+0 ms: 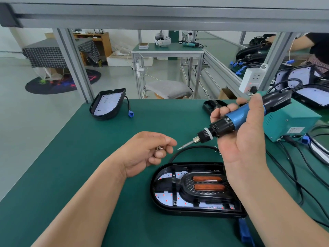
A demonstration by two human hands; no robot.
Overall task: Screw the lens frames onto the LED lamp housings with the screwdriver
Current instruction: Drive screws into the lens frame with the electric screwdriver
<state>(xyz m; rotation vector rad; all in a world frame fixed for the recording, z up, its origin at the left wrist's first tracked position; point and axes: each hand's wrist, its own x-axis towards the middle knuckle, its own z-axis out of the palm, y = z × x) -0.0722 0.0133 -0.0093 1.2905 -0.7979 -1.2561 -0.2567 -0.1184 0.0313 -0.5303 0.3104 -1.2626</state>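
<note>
Head-worn camera looks forward and down, close over the green workbench.

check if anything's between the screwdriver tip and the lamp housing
Nothing visible does. The screwdriver, gripped in the right hand, hangs just beyond the lamp housing, whose face lies uncovered. Only a black cable arcs under the bit, behind the housing; the left hand, holding screws, is off to the side.
</note>
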